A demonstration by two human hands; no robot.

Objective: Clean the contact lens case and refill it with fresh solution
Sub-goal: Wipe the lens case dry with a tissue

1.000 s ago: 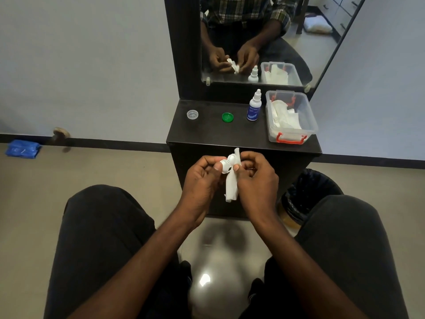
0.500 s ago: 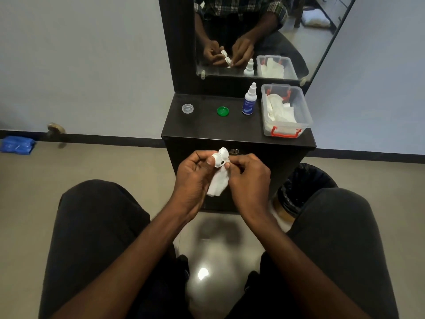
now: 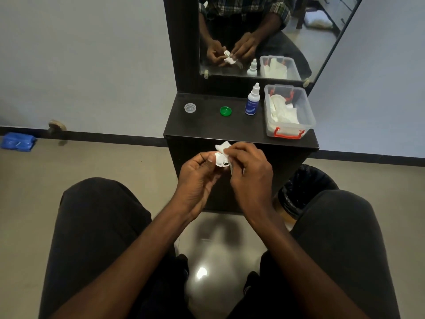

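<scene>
White plastic contact lens case point(image 3: 220, 160) sits pinched in the left hand point(image 3: 199, 178); the right hand point(image 3: 249, 172) pinches a crumpled white tissue point(image 3: 222, 147), seemingly against it.

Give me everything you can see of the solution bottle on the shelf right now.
The solution bottle is small, white and looks plastic, with a blue label round its lower body and a tapered white nozzle cap on top, seemingly closed. It stands upright on the dark shelf, near the mirror's base, between the green cap on its left and the clear tissue box on its right, touching neither. No hand touches it. Its fill level cannot be told; the label print is too small to read.
</scene>
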